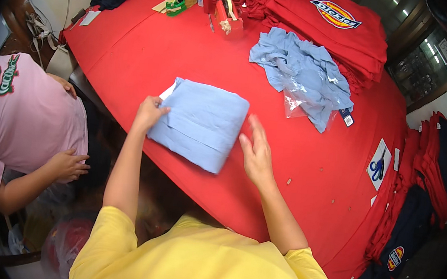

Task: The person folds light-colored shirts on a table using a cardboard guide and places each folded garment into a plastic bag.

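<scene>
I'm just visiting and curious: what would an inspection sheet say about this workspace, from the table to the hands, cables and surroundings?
Surface: red-covered table, a few small bits scattered on it.
Job's things: folded blue cloth near the table's edge, a white piece showing at its upper left corner.
Clutter: crumpled blue cloth with clear plastic; tape dispenser; scissors on white paper; red clothes piled at the back.
Hands: left touches the folded cloth's left edge, grip unclear; right is open beside its right edge.
Cables: pale cords or straps bunched at far left.
Surroundings: person in pink at left; more clothes along the right.
</scene>
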### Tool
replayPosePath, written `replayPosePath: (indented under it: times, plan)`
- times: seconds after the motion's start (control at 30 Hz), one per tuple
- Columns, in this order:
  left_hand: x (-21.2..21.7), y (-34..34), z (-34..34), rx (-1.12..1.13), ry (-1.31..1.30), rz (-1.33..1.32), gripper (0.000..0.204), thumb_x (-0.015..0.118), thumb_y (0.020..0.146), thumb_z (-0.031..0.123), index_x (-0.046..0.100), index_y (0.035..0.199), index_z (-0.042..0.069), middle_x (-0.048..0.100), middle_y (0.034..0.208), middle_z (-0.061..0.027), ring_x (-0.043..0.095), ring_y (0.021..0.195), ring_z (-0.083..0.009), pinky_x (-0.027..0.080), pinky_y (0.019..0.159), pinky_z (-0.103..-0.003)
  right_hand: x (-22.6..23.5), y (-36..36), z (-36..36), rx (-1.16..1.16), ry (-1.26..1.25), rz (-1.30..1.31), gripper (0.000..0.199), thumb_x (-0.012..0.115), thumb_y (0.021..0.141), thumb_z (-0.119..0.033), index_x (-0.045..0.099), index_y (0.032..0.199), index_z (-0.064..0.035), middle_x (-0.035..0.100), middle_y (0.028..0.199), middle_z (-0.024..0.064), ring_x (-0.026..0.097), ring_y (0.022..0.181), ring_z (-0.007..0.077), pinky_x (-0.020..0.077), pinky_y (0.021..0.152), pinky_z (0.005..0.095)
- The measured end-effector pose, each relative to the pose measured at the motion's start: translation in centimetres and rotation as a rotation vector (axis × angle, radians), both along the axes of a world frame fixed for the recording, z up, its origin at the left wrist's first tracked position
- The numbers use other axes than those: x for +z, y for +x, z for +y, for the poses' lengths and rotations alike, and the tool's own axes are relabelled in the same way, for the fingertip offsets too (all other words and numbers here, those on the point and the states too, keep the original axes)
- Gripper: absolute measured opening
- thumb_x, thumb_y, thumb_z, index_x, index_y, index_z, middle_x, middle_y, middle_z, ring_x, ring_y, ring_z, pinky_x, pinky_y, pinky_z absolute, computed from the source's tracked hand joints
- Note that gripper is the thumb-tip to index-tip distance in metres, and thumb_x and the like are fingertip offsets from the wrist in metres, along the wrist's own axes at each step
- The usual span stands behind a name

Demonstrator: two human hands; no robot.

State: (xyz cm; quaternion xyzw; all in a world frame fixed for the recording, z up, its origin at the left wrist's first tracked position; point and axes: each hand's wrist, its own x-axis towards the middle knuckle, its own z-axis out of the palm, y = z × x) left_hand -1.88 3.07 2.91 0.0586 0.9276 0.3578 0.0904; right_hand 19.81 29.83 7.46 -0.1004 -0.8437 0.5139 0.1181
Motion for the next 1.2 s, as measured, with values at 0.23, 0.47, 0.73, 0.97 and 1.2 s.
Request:
replayPosePath:
  times: [0.23, 0.47, 0.73, 0.97, 1.2]
  plan:
    - [0.9, 10.9, 2.5, 0.071, -0.014, 0.131, 0.035, 0.080, 0.075, 0.023, 0.067, 0.091, -0.004, 0.058, 0.092, -0.0153, 0.062, 0.082, -0.0317, 0.049, 0.072, -0.041, -4.0, -6.3, 0.8, 0.041, 0.878, -0.151, 0.072, 0.050, 0.095, -0.047, 0.029, 0.149, -0.0052, 0.021, 0.157, 0.0201, 0.019, 0.144, 0.0419, 0.0106, 0.112, 0.0652]
    - [-0.6, 17.9, 4.5, -0.068, 0.072, 0.075, 0.035, 0.079, 0.077, 0.023, 0.065, 0.095, -0.004, 0.059, 0.082, -0.0154, 0.061, 0.070, -0.0288, 0.051, 0.066, -0.038, -4.6, -6.9, -3.7, 0.183, 0.965, 0.042, 0.069, 0.061, 0.087, -0.049, 0.040, 0.146, -0.0210, 0.029, 0.155, 0.0166, 0.023, 0.141, 0.0464, 0.0106, 0.105, 0.0751]
    - [2.2, 12.7, 1.9, -0.032, 0.149, 0.422, 0.035, 0.070, 0.085, 0.019, 0.059, 0.111, -0.001, 0.059, 0.099, -0.0158, 0.059, 0.085, -0.0301, 0.048, 0.075, -0.042, -4.6, -3.3, -7.6, 0.296, 0.862, 0.140, 0.059, 0.059, 0.087, -0.050, 0.053, 0.138, -0.0209, 0.035, 0.151, 0.0146, 0.025, 0.140, 0.0444, 0.0107, 0.107, 0.0728]
    - [-1.4, 15.8, 4.2, -0.115, 0.155, 0.206, 0.041, 0.074, 0.080, 0.016, 0.058, 0.113, -0.002, 0.059, 0.097, -0.0137, 0.058, 0.071, -0.0245, 0.048, 0.069, -0.038, -3.2, -8.3, 4.3, 0.403, 0.484, 0.158, 0.044, 0.067, 0.085, -0.032, 0.062, 0.126, -0.0173, 0.048, 0.141, 0.0120, 0.039, 0.134, 0.0344, 0.0296, 0.109, 0.0531]
    - [-2.1, 14.6, 4.1, -0.069, 0.409, -0.046, 0.040, 0.072, 0.084, 0.014, 0.059, 0.117, -0.003, 0.062, 0.087, -0.0077, 0.056, 0.067, -0.0132, 0.049, 0.062, -0.029, -0.9, -5.6, 15.6, -0.397, 0.995, -0.110, 0.034, 0.071, 0.080, -0.018, 0.064, 0.112, -0.0097, 0.059, 0.108, 0.0102, 0.050, 0.108, 0.0313, 0.0353, 0.096, 0.0471]
